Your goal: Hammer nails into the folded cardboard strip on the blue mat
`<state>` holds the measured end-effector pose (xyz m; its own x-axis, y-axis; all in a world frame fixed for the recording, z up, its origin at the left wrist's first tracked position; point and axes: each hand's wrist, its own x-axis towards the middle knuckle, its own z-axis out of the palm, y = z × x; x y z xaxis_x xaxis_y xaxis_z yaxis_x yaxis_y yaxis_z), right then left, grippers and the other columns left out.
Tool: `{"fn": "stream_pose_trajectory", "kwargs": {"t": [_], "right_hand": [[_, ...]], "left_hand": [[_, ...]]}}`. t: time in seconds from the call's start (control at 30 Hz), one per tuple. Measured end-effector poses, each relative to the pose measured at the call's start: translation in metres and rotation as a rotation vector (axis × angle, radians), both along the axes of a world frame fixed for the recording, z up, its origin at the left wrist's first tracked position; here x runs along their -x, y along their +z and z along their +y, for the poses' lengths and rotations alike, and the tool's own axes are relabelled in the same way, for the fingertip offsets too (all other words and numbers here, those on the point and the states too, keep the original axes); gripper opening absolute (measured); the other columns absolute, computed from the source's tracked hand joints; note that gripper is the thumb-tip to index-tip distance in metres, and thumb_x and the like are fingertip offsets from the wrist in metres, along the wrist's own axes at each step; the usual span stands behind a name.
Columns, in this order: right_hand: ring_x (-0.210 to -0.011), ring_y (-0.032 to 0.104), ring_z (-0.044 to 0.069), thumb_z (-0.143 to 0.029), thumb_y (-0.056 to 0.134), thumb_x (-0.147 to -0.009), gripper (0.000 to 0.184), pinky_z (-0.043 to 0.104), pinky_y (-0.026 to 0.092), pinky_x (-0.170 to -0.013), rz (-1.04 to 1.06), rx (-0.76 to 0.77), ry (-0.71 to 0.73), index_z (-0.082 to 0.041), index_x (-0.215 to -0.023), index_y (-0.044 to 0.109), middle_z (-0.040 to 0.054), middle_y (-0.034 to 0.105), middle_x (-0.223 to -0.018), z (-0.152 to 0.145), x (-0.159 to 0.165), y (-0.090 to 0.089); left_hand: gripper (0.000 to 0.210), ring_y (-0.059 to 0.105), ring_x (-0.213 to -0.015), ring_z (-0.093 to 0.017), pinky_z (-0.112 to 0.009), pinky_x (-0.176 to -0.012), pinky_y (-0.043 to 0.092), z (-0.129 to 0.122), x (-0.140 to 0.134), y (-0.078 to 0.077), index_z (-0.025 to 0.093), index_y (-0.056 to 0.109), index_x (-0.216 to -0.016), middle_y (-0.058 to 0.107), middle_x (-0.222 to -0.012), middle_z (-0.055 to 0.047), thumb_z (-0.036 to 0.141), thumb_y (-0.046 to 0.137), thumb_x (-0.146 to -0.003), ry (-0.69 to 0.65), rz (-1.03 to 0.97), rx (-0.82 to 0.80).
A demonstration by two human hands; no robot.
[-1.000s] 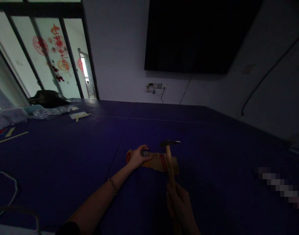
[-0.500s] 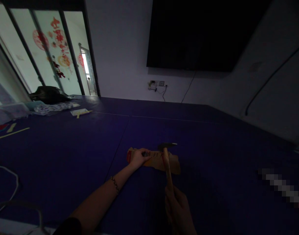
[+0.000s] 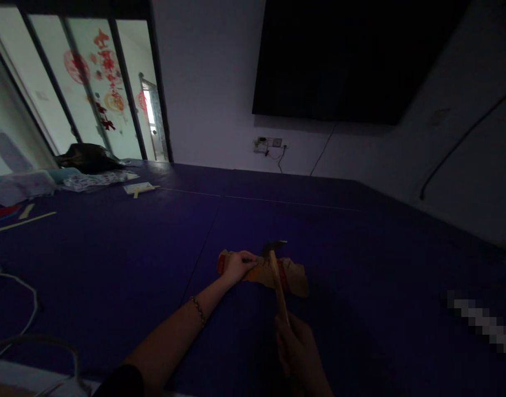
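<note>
My right hand (image 3: 298,344) is wrapped round the wooden handle of a hammer (image 3: 278,284). The dark hammer head is over the far edge of a torn strip of brown cardboard (image 3: 297,278) with red patches. On the left part of that strip rests my left hand (image 3: 238,266), its thumb and fingers pinched together just left of the hammer head. Something small and dark shows at these fingertips, too dim to name. Short dark marks run along the cardboard, partly hidden by the hammer.
The cardboard lies on a wide dark blue tabletop (image 3: 153,248) with seams. A white cable (image 3: 31,292) curls at the left. Yellow strips (image 3: 25,221), a small white tray (image 3: 139,188) and a black bag (image 3: 89,158) lie farther back. A blurred-out object (image 3: 480,320) is at the right.
The hammer head has shifted slightly left, closer to my left fingers. My left hand keeps its place on the cardboard, and the whole view has swung a little.
</note>
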<state>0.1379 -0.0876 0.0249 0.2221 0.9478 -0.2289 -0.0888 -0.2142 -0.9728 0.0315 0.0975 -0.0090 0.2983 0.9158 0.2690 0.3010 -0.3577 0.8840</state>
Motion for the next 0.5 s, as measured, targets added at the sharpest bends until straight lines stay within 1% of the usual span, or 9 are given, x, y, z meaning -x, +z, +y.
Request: {"fn": "stream_pose_trajectory", "kwargs": {"t": [0.07, 0.2, 0.37, 0.5], "right_hand": [[-0.029, 0.027, 0.001, -0.064, 0.054, -0.059, 0.048, 0.014, 0.023, -0.026, -0.001, 0.011, 0.003, -0.018, -0.063, 0.04, -0.0119, 0.032, -0.041, 0.004, 0.0, 0.003], [-0.026, 0.027, 0.002, -0.063, 0.052, -0.06, 0.046, 0.015, 0.022, -0.025, -0.041, 0.028, 0.063, -0.018, -0.062, 0.04, -0.012, 0.032, -0.039, 0.01, 0.002, 0.006], [-0.028, 0.027, 0.001, -0.06, 0.052, -0.061, 0.044, 0.014, 0.021, -0.026, -0.063, 0.048, 0.041, -0.018, -0.062, 0.041, -0.0117, 0.032, -0.041, 0.009, 0.005, -0.004], [-0.03, 0.03, 0.002, -0.059, 0.05, -0.065, 0.042, 0.015, 0.024, -0.028, -0.077, 0.001, 0.07, -0.018, -0.064, 0.041, -0.0107, 0.034, -0.043, 0.006, 0.005, -0.007]], "left_hand": [[0.006, 0.06, -0.076, -0.014, -0.025, -0.076, 0.045, 0.0, 0.0, 0.0, 0.013, 0.065, -0.064, 0.066, -0.078, -0.003, 0.013, 0.06, -0.067, 0.0, -0.005, -0.008], [0.006, 0.059, -0.075, -0.014, -0.025, -0.075, 0.044, 0.0, -0.002, -0.002, 0.014, 0.066, -0.064, 0.066, -0.077, -0.002, 0.014, 0.061, -0.066, 0.008, -0.006, -0.018], [0.004, 0.058, -0.074, -0.014, -0.025, -0.072, 0.044, 0.003, -0.003, -0.006, 0.014, 0.065, -0.062, 0.065, -0.076, -0.001, 0.011, 0.062, -0.063, 0.025, 0.001, -0.016], [0.006, 0.058, -0.074, -0.013, -0.024, -0.073, 0.044, 0.003, -0.003, -0.006, 0.014, 0.064, -0.06, 0.065, -0.074, -0.002, 0.012, 0.061, -0.066, 0.007, -0.017, -0.023]]}}
